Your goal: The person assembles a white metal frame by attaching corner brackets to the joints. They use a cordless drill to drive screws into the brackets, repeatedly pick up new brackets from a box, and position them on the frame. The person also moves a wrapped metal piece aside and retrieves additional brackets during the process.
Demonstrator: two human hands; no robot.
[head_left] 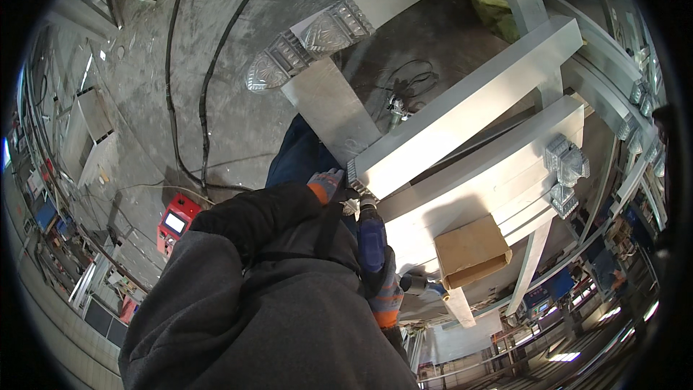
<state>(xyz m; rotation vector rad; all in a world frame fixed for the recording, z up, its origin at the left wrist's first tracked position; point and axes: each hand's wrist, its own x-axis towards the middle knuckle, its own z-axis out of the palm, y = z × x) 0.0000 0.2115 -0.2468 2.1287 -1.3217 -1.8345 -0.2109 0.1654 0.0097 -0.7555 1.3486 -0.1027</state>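
My right hand [388,290], in a grey glove with an orange cuff, grips a blue power drill [372,240]. The drill's nose points at the near end of a long white metal beam [462,112], which slants up to the right. A patterned silvery end piece [352,175] sits at that end of the beam. My left hand [328,182], gloved alike, is closed at the left edge of this end piece, its fingers partly hidden. Whether the drill's tip touches metal is hidden.
Beyond the beam stand two ornate metal castings [332,27] on white beams. An open cardboard box [473,251] rests on the beams at right, near a second power tool [415,284]. Black cables [206,79] cross the floor near a red machine [178,220]. More castings [567,162] lie right.
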